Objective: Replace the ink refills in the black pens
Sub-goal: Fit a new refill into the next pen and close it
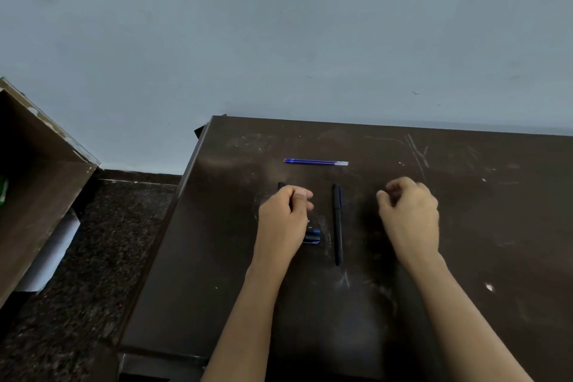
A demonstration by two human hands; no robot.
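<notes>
Left hand [283,220] curls round one black pen [281,186], likely to lift it; right hand [410,214] hovers curled, empty, ready to twist.

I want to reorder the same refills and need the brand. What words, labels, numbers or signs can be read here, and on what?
No text here can be read.
On the blue refills: no print shows.
On the loose black pen: no legible marking.
On the held black pen under the left hand: pale specks above a blue-and-black part, too small and blurred to read.
</notes>
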